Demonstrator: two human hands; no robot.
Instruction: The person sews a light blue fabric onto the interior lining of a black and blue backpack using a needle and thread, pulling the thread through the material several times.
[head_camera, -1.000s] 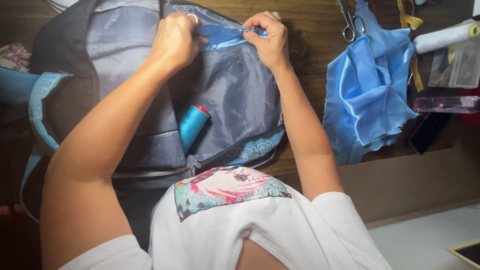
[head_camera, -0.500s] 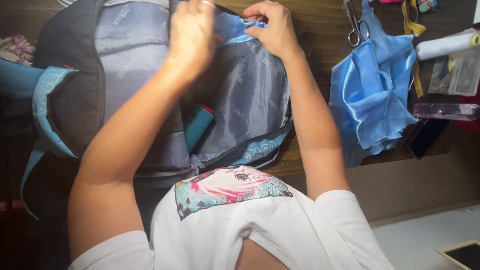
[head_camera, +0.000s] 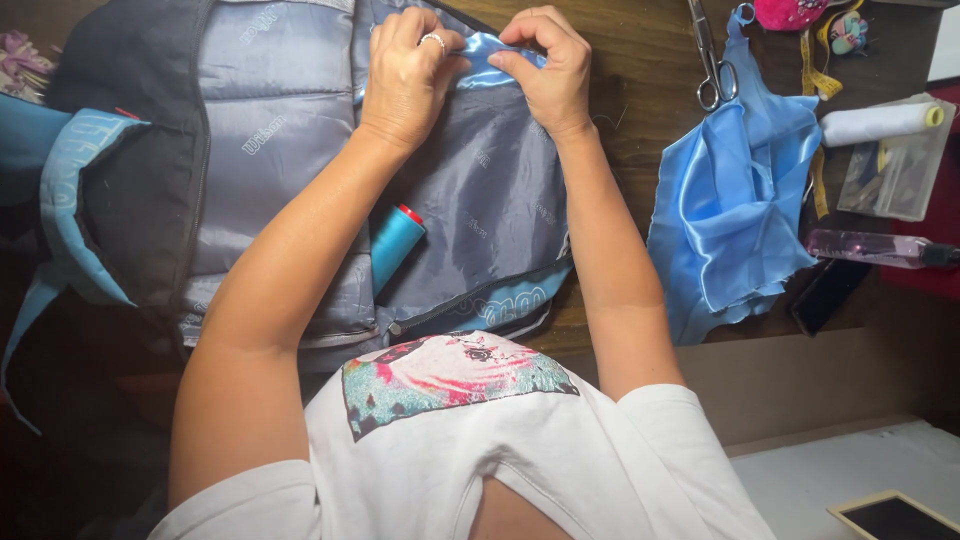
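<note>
Now both your hands have closed in: left hand (head_camera: 405, 85) and right hand (head_camera: 550, 70) pinching the blue satin patch (head_camera: 487, 70) against the backpack lining (head_camera: 480, 190), ready for stitching.

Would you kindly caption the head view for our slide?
Left hand and right hand pinch a blue satin strip against a grey backpack.
</note>
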